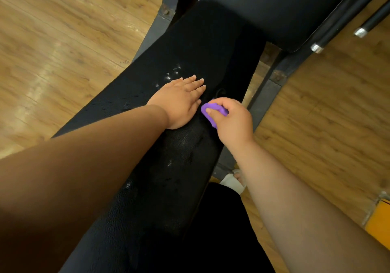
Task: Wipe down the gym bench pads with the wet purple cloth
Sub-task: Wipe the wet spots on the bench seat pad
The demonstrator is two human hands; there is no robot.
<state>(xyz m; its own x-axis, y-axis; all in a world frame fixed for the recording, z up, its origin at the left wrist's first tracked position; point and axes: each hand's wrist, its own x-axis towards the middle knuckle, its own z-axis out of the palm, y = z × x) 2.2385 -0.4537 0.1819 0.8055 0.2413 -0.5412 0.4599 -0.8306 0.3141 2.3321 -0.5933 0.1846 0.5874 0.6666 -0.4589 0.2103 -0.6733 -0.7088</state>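
Observation:
A long black bench pad (168,167) runs from the bottom left up toward a second dark pad (263,4) at the top. Wet streaks and droplets glisten on the long pad. My left hand (181,102) lies flat on the pad with its fingers straight. Just to its right, my right hand (232,121) grips the bunched purple cloth (211,111) against the pad's right side. Most of the cloth is hidden under my fingers.
The bench's grey metal frame (266,95) shows on both sides of the pad. Black bars with chrome tips (316,48) stick out at the upper right. Wooden floor surrounds the bench. A white sandal (234,180) and a yellow object (379,218) lie to the right.

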